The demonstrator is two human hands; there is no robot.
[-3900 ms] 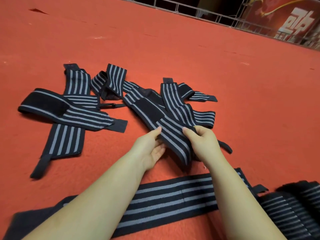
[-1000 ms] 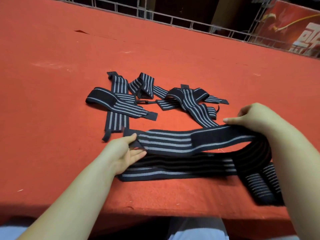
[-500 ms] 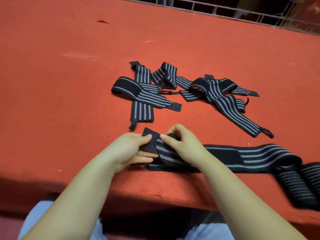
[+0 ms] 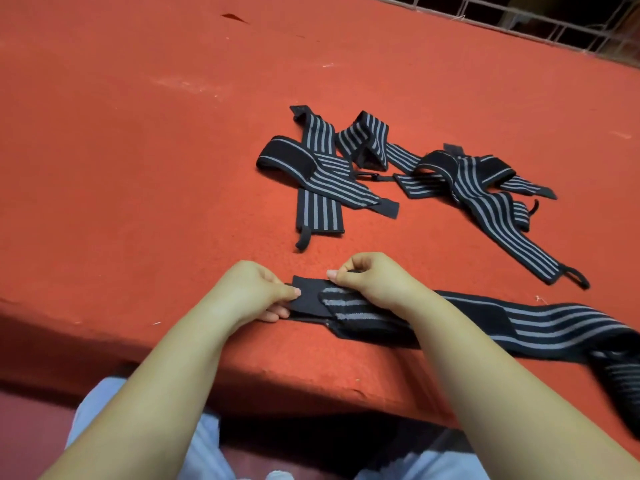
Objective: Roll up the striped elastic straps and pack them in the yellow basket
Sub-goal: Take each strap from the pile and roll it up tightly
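Observation:
A long black strap with grey stripes lies along the near edge of the red surface, running off to the right. Its left end is folded over. My left hand pinches the plain black end tab of that strap between thumb and fingers. My right hand is curled over the folded striped part just to the right and grips it. Several more striped straps lie loose farther back: a crossed group and a tangled group. No yellow basket is in view.
The red carpeted surface drops off at a near edge just below my hands. A metal railing runs along the far right edge. My knees in light trousers show under the edge.
The strap was laid down along the near edge and both hands came together at its left end. Since half a second ago the end is folded further over and my right hand's fingers curl tighter.

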